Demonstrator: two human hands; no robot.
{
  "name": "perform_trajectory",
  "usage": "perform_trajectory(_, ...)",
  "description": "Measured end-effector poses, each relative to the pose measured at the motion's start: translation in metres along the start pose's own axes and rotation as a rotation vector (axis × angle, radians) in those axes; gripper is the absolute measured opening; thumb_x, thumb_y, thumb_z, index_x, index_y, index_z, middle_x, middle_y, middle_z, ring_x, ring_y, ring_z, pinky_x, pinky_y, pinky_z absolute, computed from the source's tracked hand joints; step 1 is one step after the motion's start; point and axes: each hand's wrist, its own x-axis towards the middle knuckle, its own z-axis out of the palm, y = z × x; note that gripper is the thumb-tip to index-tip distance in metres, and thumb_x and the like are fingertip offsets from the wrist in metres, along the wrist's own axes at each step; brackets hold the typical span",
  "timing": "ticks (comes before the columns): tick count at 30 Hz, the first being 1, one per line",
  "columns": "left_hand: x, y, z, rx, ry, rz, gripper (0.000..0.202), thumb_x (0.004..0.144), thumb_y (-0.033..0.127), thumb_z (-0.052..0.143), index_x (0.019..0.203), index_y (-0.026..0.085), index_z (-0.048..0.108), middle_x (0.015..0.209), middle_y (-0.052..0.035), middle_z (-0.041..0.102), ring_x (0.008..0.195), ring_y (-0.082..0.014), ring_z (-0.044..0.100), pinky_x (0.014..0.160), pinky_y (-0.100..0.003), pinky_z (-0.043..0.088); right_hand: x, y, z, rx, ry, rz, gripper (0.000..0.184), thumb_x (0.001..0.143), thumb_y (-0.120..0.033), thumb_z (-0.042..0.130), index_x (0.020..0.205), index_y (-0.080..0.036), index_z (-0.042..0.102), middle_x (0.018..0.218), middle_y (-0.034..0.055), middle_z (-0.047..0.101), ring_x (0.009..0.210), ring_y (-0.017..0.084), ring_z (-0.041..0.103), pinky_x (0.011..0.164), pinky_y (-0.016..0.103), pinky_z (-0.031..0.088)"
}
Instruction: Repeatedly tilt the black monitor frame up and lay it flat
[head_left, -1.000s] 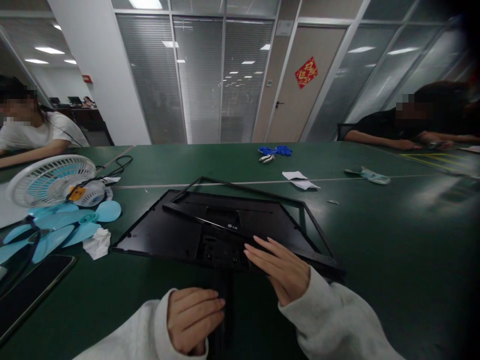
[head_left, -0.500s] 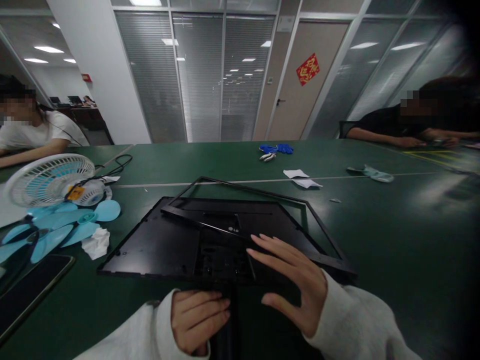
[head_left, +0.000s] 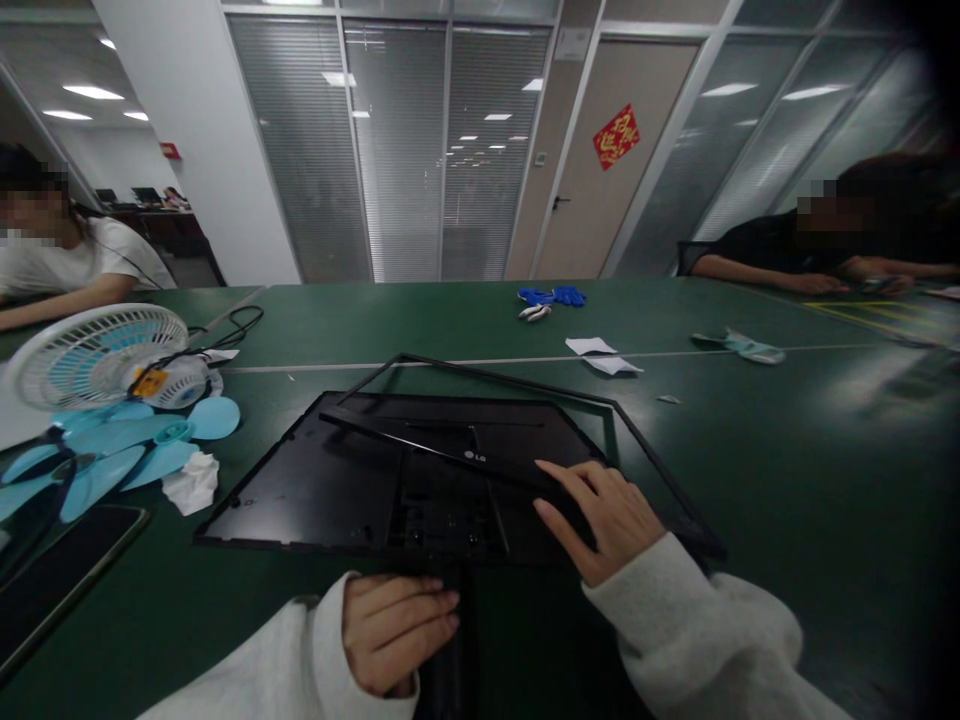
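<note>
A black monitor panel (head_left: 300,480) lies back side up on the green table, its stand (head_left: 442,660) reaching toward me. My left hand (head_left: 397,632) is closed on the stand's side, its fingertips on the black surface and its thumb mostly hidden. A thin black monitor bezel (head_left: 420,446), with an LG mark on its wide strip, lies skewed across the panel and past its right and far edges. My right hand (head_left: 611,515) grips that strip right of the logo, thumb on the near side, fingers on the far side.
On the left are a white fan (head_left: 97,355), blue fan blades (head_left: 172,435), crumpled tissue (head_left: 192,482) and a dark phone-like slab (head_left: 67,570). Farther off lie blue gloves (head_left: 553,297), white papers (head_left: 604,355) and a pale green item (head_left: 750,346). Two people sit across the table.
My right hand has gone from hovering open beside the strip to gripping it, farther right. The bezel has shifted slightly right. My left hand stays on the stand.
</note>
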Motion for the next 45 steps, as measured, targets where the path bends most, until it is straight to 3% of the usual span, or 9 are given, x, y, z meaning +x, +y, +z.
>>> perform_trajectory(7, 0.003, 0.002, -0.007, 0.02, -0.037, -0.019, 0.03, 0.097, 0.019, 0.04, 0.099, 0.015, 0.069, 0.103, -0.0029, 0.071, 0.098, -0.0132, 0.066, 0.075, -0.019, 0.056, 0.005, -0.012, -0.019, -0.051, 0.059, -0.029, 0.044, 0.084, -0.053, 0.048, 0.109, -0.017, 0.057, 0.089, 0.0082, 0.052, 0.076, 0.02, 0.047, 0.068, 0.035, 0.036)
perform_trajectory(13, 0.009, 0.014, -0.025, 0.196, -0.104, 0.081, 0.035, 0.097, 0.016, 0.034, 0.107, 0.015, 0.067, 0.121, -0.0027, 0.063, 0.117, -0.0186, 0.056, 0.101, -0.032, 0.047, 0.003, -0.021, -0.024, -0.01, 0.079, -0.085, 0.037, 0.083, -0.046, 0.051, 0.107, -0.018, 0.056, 0.089, 0.0076, 0.052, 0.08, 0.021, 0.047, 0.07, 0.035, 0.035)
perform_trajectory(15, 0.011, 0.017, -0.027, 0.266, -0.082, 0.084, 0.038, 0.098, 0.015, 0.031, 0.111, 0.019, 0.066, 0.126, 0.0003, 0.06, 0.118, -0.0159, 0.055, 0.106, -0.031, 0.041, 0.003, -0.023, -0.025, 0.006, 0.113, -0.117, 0.035, 0.083, -0.044, 0.052, 0.106, -0.019, 0.056, 0.088, 0.0068, 0.053, 0.078, 0.02, 0.047, 0.07, 0.034, 0.035)
perform_trajectory(19, 0.014, 0.015, -0.018, 0.341, 0.078, -0.074, 0.041, 0.097, 0.014, 0.028, 0.113, 0.021, 0.065, 0.125, 0.0025, 0.061, 0.118, -0.0128, 0.054, 0.114, -0.033, 0.027, 0.003, -0.026, -0.029, 0.045, 0.145, -0.125, 0.029, 0.084, -0.039, 0.051, 0.105, -0.019, 0.055, 0.088, 0.0066, 0.054, 0.078, 0.02, 0.048, 0.07, 0.034, 0.036)
perform_trajectory(22, 0.012, 0.01, -0.008, 0.386, 0.21, -0.17, 0.041, 0.096, 0.016, 0.029, 0.114, 0.02, 0.065, 0.126, 0.0011, 0.06, 0.118, -0.0142, 0.053, 0.115, -0.035, 0.023, 0.004, -0.027, -0.031, 0.044, 0.162, -0.129, 0.029, 0.084, -0.038, 0.052, 0.104, -0.018, 0.055, 0.087, 0.0066, 0.053, 0.077, 0.02, 0.048, 0.069, 0.034, 0.035)
perform_trajectory(25, 0.009, 0.007, -0.002, 0.423, 0.262, -0.185, 0.039, 0.095, 0.019, 0.031, 0.116, 0.019, 0.064, 0.134, -0.0002, 0.054, 0.121, -0.0163, 0.05, 0.115, -0.038, 0.02, 0.004, -0.027, -0.032, 0.039, 0.174, -0.143, 0.029, 0.083, -0.038, 0.052, 0.104, -0.018, 0.055, 0.086, 0.0067, 0.053, 0.076, 0.02, 0.047, 0.067, 0.034, 0.035)
perform_trajectory(28, 0.008, 0.005, 0.0, 0.424, 0.254, -0.203, 0.04, 0.096, 0.024, 0.03, 0.121, 0.017, 0.061, 0.136, -0.0021, 0.051, 0.124, -0.0178, 0.048, 0.116, -0.039, 0.016, 0.003, -0.026, -0.032, 0.038, 0.178, -0.156, 0.028, 0.084, -0.038, 0.052, 0.103, -0.017, 0.056, 0.086, 0.0068, 0.054, 0.076, 0.02, 0.047, 0.067, 0.034, 0.035)
perform_trajectory(34, 0.009, 0.004, 0.003, 0.413, 0.228, -0.287, 0.041, 0.097, 0.025, 0.03, 0.126, 0.017, 0.057, 0.121, -0.0048, 0.064, 0.119, -0.0184, 0.051, 0.115, -0.039, 0.019, 0.001, -0.026, -0.031, 0.034, 0.166, -0.171, 0.028, 0.083, -0.037, 0.053, 0.103, -0.018, 0.058, 0.085, 0.0067, 0.054, 0.075, 0.019, 0.047, 0.067, 0.034, 0.035)
perform_trajectory(45, 0.011, 0.003, 0.005, 0.421, 0.247, -0.318, 0.041, 0.098, 0.027, 0.027, 0.123, 0.019, 0.06, 0.117, -0.0054, 0.066, 0.116, -0.0181, 0.053, 0.112, -0.038, 0.025, 0.002, -0.022, -0.023, 0.1, 0.25, -0.238, 0.029, 0.082, -0.033, 0.06, 0.106, -0.016, 0.061, 0.088, 0.0067, 0.059, 0.079, 0.019, 0.052, 0.071, 0.033, 0.038)
